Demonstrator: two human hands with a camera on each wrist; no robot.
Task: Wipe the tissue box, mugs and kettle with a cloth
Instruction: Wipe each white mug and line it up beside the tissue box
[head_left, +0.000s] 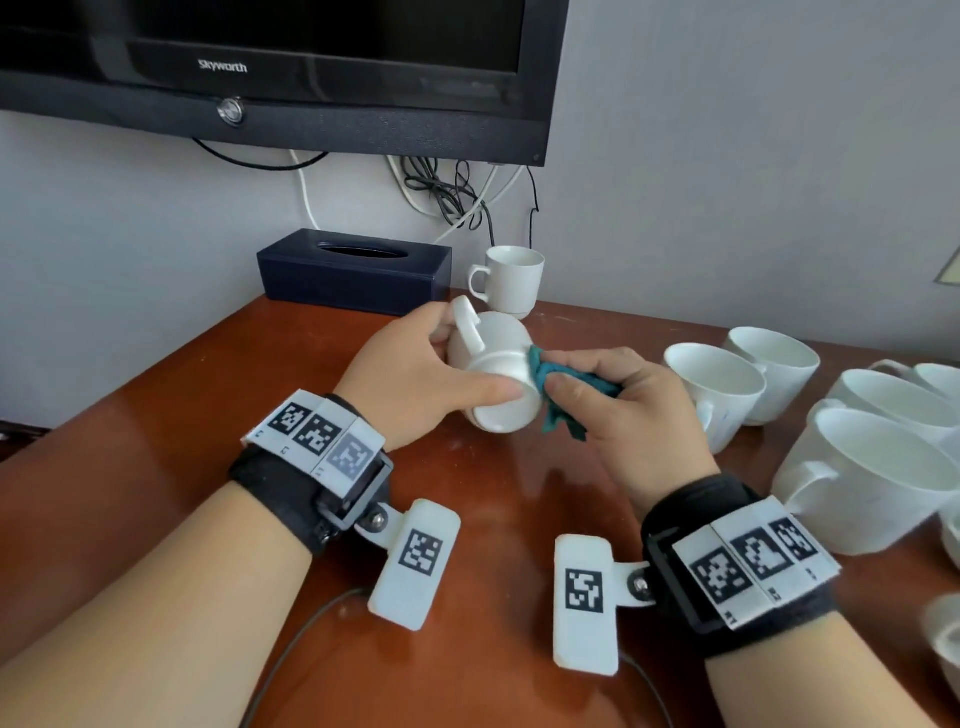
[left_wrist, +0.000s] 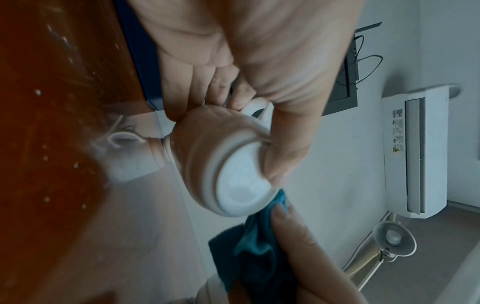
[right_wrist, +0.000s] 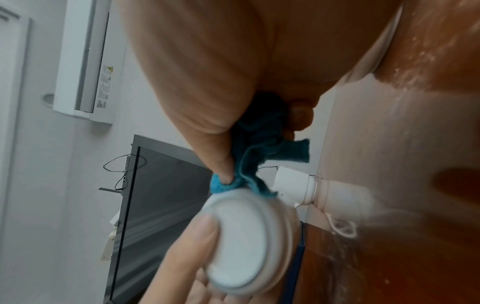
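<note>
My left hand (head_left: 415, 374) grips a white mug (head_left: 493, 364) tipped on its side above the table, base toward me, thumb across the base rim. In the left wrist view the mug's base (left_wrist: 241, 185) faces the camera. My right hand (head_left: 618, 405) pinches a bunched teal cloth (head_left: 550, 384) and presses it against the mug's right side near the base (right_wrist: 239, 232); the cloth (right_wrist: 259, 144) hangs from the fingers. A dark blue tissue box (head_left: 353, 270) sits at the back by the wall. Another white mug (head_left: 511, 280) stands upright beside it. No kettle is in view.
Several white mugs (head_left: 727, 389) crowd the right side of the brown wooden table (head_left: 156, 441). A black television (head_left: 285, 67) hangs on the wall above, with cables (head_left: 457, 197) dangling behind the tissue box. A cord (head_left: 291, 654) runs along the table's near edge.
</note>
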